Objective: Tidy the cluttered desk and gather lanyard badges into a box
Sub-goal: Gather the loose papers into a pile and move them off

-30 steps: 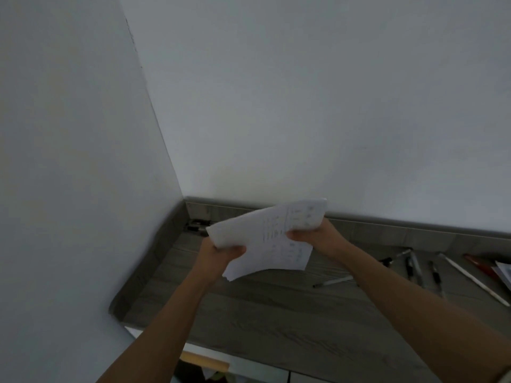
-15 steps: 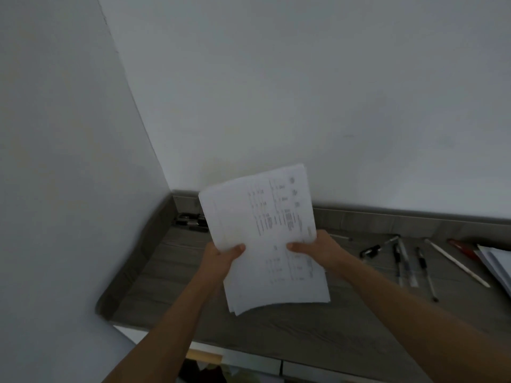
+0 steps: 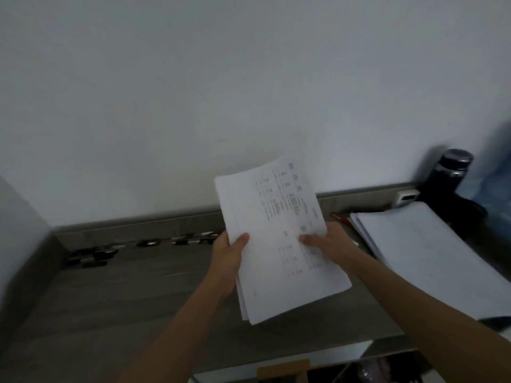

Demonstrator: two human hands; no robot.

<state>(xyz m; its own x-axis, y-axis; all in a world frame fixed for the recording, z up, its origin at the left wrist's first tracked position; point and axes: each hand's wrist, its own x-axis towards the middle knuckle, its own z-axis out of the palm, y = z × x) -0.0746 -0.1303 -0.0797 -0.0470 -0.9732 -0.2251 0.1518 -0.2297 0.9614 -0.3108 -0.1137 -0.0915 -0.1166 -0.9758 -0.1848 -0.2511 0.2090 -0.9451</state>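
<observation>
Desk-tidying scene, seen from my own head; I was in the paper-sorting part of the job, not yet gathering badges. I held a sheaf of printed sheets [image 3: 279,244] upright above the grey desk [image 3: 124,299], toward its back edge, print facing me.

My left hand [image 3: 226,261] gripped the sheaf's left edge, thumb flat across the front, the other fingers curled behind and out of sight; my right hand [image 3: 329,244] gripped the right edge the same way, thumb on the print. Both hands were closed round the paper and touched nothing else.

Just to my right a thicker stack of white paper [image 3: 420,252] lay flat on the desk; a red pen [image 3: 340,217] showed at its far corner; a dark bottle [image 3: 448,175] stood behind it by the wall. Along the back of the desk to my left ran a row of small dark objects [image 3: 91,255]; they were too blurred to name, perhaps clips or badge parts. I could make out no lanyard badge and no box for certain.

In my judgement the next move called for squaring the sheaf and laying it on the stack at the right, edges aligned, loosening both grips only once it rested there; the badges were yet to be gathered.
</observation>
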